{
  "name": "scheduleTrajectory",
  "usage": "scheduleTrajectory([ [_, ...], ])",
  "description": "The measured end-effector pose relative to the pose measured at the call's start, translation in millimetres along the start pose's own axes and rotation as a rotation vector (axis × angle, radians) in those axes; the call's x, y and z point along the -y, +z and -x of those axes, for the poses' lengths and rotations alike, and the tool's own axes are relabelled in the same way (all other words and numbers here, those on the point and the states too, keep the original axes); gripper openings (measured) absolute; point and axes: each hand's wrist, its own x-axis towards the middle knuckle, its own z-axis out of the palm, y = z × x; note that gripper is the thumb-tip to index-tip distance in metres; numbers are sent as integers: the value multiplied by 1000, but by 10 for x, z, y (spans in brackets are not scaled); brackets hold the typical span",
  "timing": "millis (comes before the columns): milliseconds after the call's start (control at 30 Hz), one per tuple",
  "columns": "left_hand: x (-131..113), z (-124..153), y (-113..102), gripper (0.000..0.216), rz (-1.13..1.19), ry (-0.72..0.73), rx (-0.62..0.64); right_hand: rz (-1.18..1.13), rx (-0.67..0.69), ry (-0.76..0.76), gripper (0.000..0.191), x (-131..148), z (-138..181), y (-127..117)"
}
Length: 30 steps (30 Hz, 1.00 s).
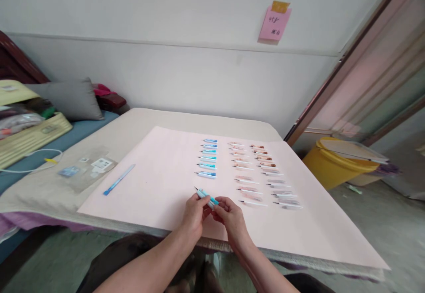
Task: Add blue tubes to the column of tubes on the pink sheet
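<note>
Near the front edge of the table, both hands meet on a light-blue pen [209, 198] with a thin dark tip that points up and left. My left hand [195, 212] pinches its body from the left. At the teal end, the fingers of my right hand [229, 212] are closed on it. Just beyond them, a column of blue and teal pens [207, 166] lies on pale pink paper. To the right are a column of pale orange pens [247, 179] and another of brown and grey ones [268, 158], several with dark tips pointing left.
A single blue pen [119, 179] lies on the left of the pink paper [159, 151]. Clear plastic bags [96, 167] rest on the cloth farther left. A yellow bin [327, 162] stands beside the table, and a pink note [275, 24] is taped to the wall.
</note>
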Motion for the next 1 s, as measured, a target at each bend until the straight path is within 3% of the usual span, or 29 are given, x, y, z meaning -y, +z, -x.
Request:
scheduleTrajectory([
  [233, 43, -52, -38, 18, 45, 20, 1, -41, -53, -28, 27, -93, -76, 36],
  [533, 13, -161, -40, 23, 30, -7, -31, -46, -26, 4, 29, -24, -271, 10],
  [1000, -79, -269, -52, 16, 14, -72, -63, 111, 27, -23, 27, 0, -887, -45],
])
